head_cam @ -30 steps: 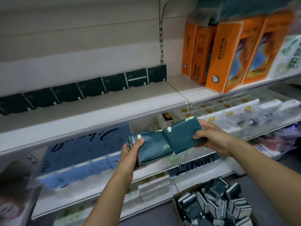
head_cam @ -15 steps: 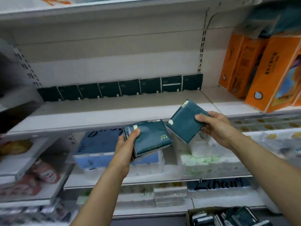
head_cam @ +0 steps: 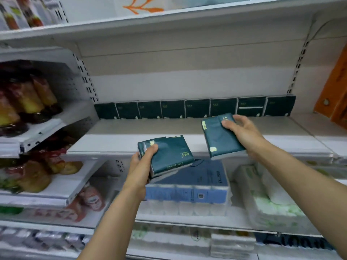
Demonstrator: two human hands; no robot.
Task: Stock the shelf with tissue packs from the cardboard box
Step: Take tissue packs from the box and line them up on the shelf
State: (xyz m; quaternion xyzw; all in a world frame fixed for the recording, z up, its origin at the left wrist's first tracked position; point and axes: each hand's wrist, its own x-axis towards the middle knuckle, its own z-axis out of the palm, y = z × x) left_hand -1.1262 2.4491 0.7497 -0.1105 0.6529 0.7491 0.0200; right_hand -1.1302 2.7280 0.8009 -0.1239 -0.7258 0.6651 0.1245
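My left hand [head_cam: 145, 162] grips one tissue pack [head_cam: 167, 156]; my right hand [head_cam: 242, 132], at 2 o'clock, grips another tissue pack [head_cam: 219, 139], tilted toward the shelf [head_cam: 150, 128] for placing.

Orange box [head_cam: 336, 91] cut off at right; btm-shelf goods [head_cam: 47, 239] blurred.

Both forearms bare, no sleeves, rings or watch visible.
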